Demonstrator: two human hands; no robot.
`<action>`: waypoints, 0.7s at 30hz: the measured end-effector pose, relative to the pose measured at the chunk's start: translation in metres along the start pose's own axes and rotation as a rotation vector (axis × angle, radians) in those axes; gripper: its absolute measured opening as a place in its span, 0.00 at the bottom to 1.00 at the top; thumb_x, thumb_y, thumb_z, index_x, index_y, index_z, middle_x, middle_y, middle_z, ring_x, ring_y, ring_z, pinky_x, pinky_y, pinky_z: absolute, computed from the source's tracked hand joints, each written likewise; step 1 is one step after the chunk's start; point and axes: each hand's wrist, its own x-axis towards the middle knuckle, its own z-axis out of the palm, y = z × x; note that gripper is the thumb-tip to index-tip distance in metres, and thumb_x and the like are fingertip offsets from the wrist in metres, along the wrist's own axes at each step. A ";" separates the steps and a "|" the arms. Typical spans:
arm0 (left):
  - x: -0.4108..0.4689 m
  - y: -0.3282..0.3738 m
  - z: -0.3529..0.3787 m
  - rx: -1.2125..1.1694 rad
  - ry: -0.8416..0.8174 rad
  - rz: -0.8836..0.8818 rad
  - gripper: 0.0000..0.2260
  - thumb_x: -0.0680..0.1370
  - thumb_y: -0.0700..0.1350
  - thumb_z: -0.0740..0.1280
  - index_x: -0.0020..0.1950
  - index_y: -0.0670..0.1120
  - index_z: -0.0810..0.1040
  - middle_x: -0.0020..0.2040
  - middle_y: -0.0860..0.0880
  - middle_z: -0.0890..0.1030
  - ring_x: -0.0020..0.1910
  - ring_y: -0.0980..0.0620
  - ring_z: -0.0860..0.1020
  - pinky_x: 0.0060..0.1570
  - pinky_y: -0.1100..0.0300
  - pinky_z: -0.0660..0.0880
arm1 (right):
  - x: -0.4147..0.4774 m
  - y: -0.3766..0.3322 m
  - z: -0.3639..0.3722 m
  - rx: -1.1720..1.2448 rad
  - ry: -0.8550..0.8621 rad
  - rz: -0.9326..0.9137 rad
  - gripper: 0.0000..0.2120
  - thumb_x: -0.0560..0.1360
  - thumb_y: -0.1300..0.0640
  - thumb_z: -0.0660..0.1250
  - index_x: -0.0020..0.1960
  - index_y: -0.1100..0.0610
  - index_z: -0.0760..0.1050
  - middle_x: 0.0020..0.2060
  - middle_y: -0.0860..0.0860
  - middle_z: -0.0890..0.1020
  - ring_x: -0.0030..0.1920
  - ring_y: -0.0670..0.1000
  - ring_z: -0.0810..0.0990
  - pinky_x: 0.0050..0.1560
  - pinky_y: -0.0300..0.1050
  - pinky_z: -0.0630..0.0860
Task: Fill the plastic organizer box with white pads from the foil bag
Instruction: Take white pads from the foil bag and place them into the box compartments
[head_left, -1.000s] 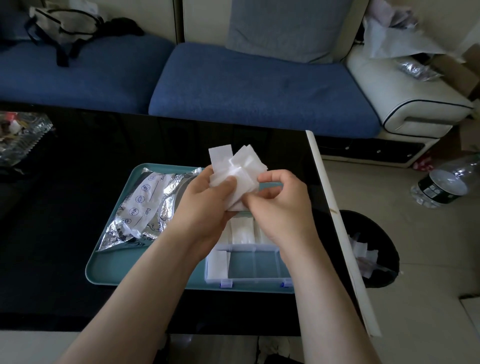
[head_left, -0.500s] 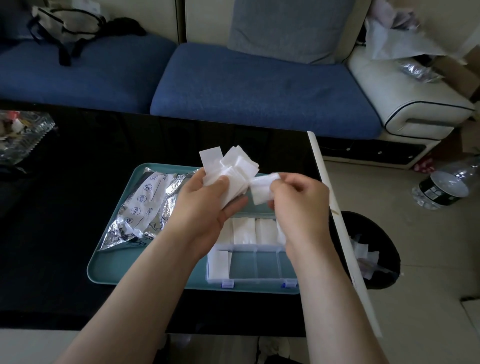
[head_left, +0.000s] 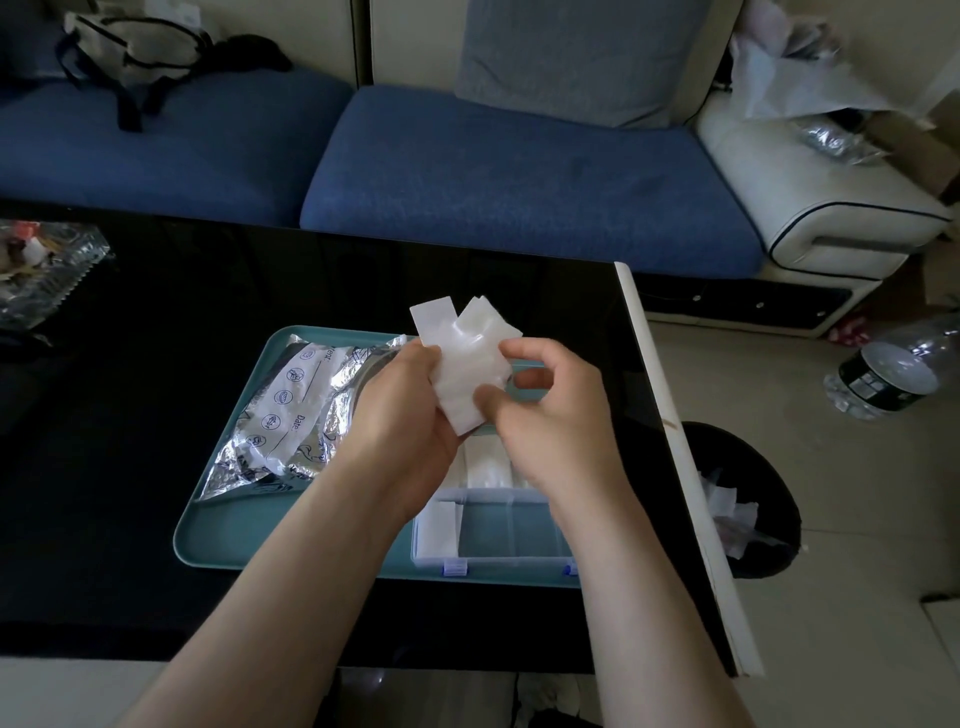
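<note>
Above the flat teal plastic tray (head_left: 223, 540) on the black table (head_left: 130, 364), the person's two hands meet around a fanned bunch of thin white pads (head_left: 462, 358). The left hand (head_left: 405, 431) grips the bunch from the side, fingers wrapped round it. The right hand (head_left: 550, 426) pinches the bunch's lower edge between thumb and curled fingers, apparently working one pad loose. Beneath them, at the tray's right end, sits the clear plastic organizer box (head_left: 498, 556). Its far row shows white between the hands, so I'd judge those compartments stocked, though the hands hide much of it. In the near row only the leftmost compartment holds a pad. The ones beside it show the tray's teal through their floors and look empty. The crumpled silver foil bag (head_left: 291, 415) lies open on the tray's left half. I'd put the job past halfway: the near row remains, and the bunch in hand looks enough to cover it.
</note>
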 end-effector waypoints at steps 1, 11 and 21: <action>0.000 0.000 0.000 0.001 -0.002 -0.003 0.15 0.88 0.42 0.56 0.69 0.39 0.76 0.59 0.37 0.86 0.59 0.38 0.85 0.62 0.41 0.80 | 0.000 0.000 0.000 -0.034 -0.006 -0.033 0.23 0.76 0.60 0.77 0.68 0.45 0.78 0.58 0.42 0.78 0.58 0.43 0.78 0.50 0.35 0.79; -0.003 0.003 0.001 0.166 -0.097 -0.025 0.16 0.85 0.45 0.62 0.66 0.35 0.78 0.59 0.35 0.85 0.61 0.37 0.84 0.65 0.42 0.79 | 0.002 0.003 0.001 -0.121 0.009 -0.126 0.22 0.74 0.59 0.78 0.65 0.48 0.77 0.56 0.43 0.79 0.55 0.43 0.79 0.46 0.28 0.76; -0.002 0.002 -0.005 0.356 -0.167 -0.002 0.18 0.83 0.50 0.69 0.69 0.41 0.79 0.61 0.44 0.86 0.63 0.41 0.83 0.64 0.44 0.79 | 0.001 0.000 -0.001 -0.155 -0.014 -0.172 0.11 0.74 0.58 0.77 0.54 0.51 0.80 0.48 0.45 0.83 0.45 0.45 0.83 0.37 0.30 0.78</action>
